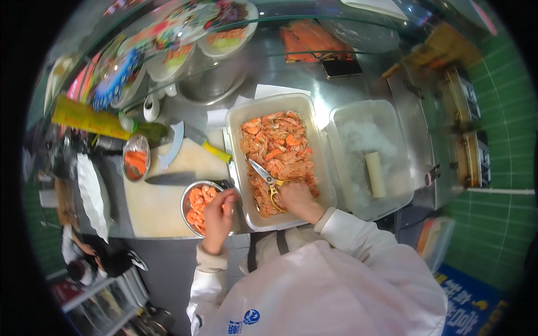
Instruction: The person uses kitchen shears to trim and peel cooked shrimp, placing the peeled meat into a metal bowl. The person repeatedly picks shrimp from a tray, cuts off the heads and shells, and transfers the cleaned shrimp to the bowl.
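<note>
My right hand [297, 199] holds scissors with gold-coloured handles [275, 191] over the lower part of a translucent plastic tub [279, 161]. The scissor blades stand apart and point to the upper left. Cooked shrimp and loose shells [277, 145] lie heaped in this tub. My left hand [219, 212] is raised over the right rim of a round metal bowl [184, 206] of peeled shrimp [197, 208]; its fingers are curled, and whether they hold anything is unclear. The bowl sits at the edge of a cutting board [147, 208].
A kitchen knife [170, 178] and a yellow-handled knife [216, 151] lie on the board. A second tub [340, 168] holds ice and a pale cylinder [375, 174]. A glass shelf edge [269, 54] crosses above the counter. Another person [86, 256] is at the lower left.
</note>
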